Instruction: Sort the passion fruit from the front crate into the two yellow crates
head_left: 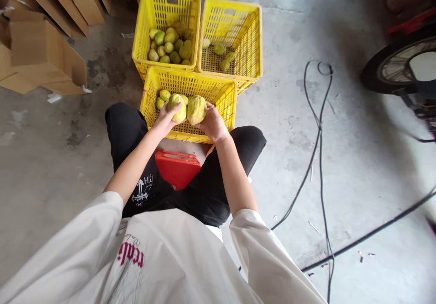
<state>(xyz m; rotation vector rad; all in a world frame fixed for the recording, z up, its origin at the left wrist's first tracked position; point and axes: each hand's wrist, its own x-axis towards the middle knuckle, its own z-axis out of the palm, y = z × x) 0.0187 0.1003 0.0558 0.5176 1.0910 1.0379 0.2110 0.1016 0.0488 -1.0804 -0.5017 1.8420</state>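
My left hand [165,121] is closed around a large yellow-green fruit [176,108] with smooth, lumpy skin. A second one, a yellow ridged fruit [196,110], rests in my right hand [214,122], whose fingers curl round its side and underneath. The two fruits are side by side above the near yellow crate [221,88]. Inside that crate, a few smaller green-yellow fruits [165,95] lie toward the left; some are partly hidden behind the held ones. I cannot tell the exact kind of fruit.
Behind stand two more yellow crates: the left crate [145,31] holds several fruits, the right crate [250,36] fewer. A red stool [177,170] is between my knees. Cardboard boxes [41,49] lie left. Black cable [318,145] and a wheel [374,70] are right.
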